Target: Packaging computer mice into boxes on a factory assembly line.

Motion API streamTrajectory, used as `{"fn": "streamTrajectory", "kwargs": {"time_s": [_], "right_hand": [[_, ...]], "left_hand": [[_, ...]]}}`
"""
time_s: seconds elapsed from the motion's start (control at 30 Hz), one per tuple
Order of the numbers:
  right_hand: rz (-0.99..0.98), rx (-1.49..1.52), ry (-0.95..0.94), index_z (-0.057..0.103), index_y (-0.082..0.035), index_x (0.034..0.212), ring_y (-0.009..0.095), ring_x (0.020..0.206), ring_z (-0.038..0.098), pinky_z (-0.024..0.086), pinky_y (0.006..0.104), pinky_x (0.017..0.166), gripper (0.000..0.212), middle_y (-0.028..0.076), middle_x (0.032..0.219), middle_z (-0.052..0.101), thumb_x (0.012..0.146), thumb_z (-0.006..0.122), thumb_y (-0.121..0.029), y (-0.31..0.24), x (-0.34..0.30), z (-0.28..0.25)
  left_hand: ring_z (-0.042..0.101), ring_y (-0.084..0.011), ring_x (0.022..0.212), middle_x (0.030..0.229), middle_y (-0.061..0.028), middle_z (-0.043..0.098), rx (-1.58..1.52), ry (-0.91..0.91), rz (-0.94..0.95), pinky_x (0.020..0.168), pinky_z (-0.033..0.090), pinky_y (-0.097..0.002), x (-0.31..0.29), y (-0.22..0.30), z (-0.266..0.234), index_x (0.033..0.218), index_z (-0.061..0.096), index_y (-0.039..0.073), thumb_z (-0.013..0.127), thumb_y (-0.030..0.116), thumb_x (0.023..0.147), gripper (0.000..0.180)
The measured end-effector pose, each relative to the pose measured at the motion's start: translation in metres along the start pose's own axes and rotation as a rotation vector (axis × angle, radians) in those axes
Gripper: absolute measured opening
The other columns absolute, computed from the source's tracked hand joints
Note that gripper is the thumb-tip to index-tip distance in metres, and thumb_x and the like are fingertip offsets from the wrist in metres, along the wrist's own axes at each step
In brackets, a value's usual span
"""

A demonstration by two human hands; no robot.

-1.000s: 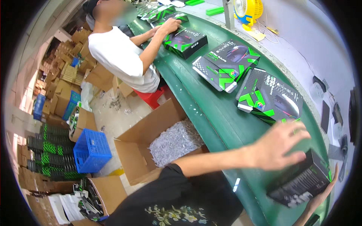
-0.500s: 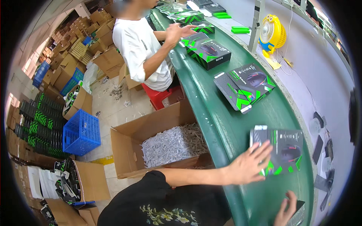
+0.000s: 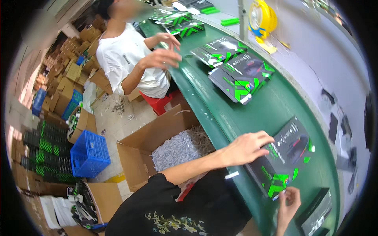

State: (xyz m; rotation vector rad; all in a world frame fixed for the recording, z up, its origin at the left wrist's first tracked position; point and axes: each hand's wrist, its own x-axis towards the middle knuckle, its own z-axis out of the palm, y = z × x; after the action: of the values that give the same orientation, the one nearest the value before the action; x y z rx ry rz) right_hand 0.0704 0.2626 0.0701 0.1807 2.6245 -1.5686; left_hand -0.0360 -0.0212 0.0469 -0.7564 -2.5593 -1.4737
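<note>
A black and green mouse box [image 3: 289, 147] lies turned at an angle on the green conveyor in front of me. My left hand [image 3: 248, 149] is at its far left corner, fingers stretched out and thumb apart, fingertips at the edge. At the near end, my right hand [image 3: 289, 202] has thumb and fingers bent together on a small end flap with a white tab. Right beside that hand lies another dark box [image 3: 315, 214], partly cut off by the rim.
Further up the green conveyor [image 3: 204, 106] are more such boxes [image 3: 244, 76]. A co-worker in a white shirt [image 3: 122, 59] sits at its left side. Below stands a carton [image 3: 136, 143] of shredded paper, with a blue crate [image 3: 90, 153] beyond. A yellow fan [image 3: 262, 19] stands along the wall.
The box in front of me has turned. My left hand has moved from its top face to its corner, my right hand to its near end. The co-worker's hands have drawn away from the boxes.
</note>
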Motion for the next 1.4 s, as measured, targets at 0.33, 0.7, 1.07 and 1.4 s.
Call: {"fn": "streamTrajectory", "kwargs": {"time_s": [0.33, 0.7, 1.07, 1.4], "right_hand": [[-0.398, -0.207, 0.026, 0.061, 0.004, 0.085, 0.018, 0.066, 0.06, 0.048, 0.0293, 0.065, 0.011, 0.011, 0.077, 0.063, 0.078, 0.068, 0.007, -0.017, 0.004, -0.011], [-0.208, -0.054, -0.231, 0.058, 0.004, 0.083, 0.016, 0.065, 0.063, 0.05, 0.0284, 0.067, 0.011, 0.009, 0.071, 0.063, 0.078, 0.068, 0.004, -0.022, 0.021, -0.031], [-0.187, -0.273, -0.244, 0.053, 0.002, 0.087, 0.019, 0.071, 0.064, 0.049, 0.0292, 0.069, 0.011, 0.009, 0.075, 0.06, 0.081, 0.06, 0.01, -0.016, 0.013, -0.036], [-0.319, -0.072, 0.138, 0.051, 0.001, 0.086, 0.026, 0.089, 0.059, 0.048, 0.0359, 0.085, 0.011, 0.019, 0.097, 0.061, 0.084, 0.061, 0.003, 0.015, -0.055, -0.066]], "left_hand": [[0.063, -0.0099, 0.068, 0.094, -0.0077, 0.068, -0.062, -0.132, -0.2, 0.062, 0.048, -0.0247, -0.046, 0.029, -0.034, 0.101, 0.067, 0.0, 0.074, -0.002, 0.078, 0.024], [0.06, -0.0067, 0.072, 0.087, -0.0019, 0.064, -0.271, -0.295, -0.487, 0.065, 0.046, -0.0222, -0.033, 0.034, -0.039, 0.094, 0.063, 0.0, 0.072, 0.008, 0.086, 0.015], [0.059, -0.0297, 0.079, 0.087, -0.0092, 0.058, 0.087, -0.101, 0.088, 0.07, 0.046, -0.0369, -0.041, 0.026, -0.002, 0.087, 0.055, 0.005, 0.069, -0.001, 0.075, 0.019], [0.054, -0.0166, 0.106, 0.123, -0.0102, 0.051, -0.567, 0.325, -0.434, 0.091, 0.046, -0.0327, -0.134, 0.041, 0.002, 0.086, 0.057, 0.003, 0.065, 0.004, 0.09, 0.009]]}}
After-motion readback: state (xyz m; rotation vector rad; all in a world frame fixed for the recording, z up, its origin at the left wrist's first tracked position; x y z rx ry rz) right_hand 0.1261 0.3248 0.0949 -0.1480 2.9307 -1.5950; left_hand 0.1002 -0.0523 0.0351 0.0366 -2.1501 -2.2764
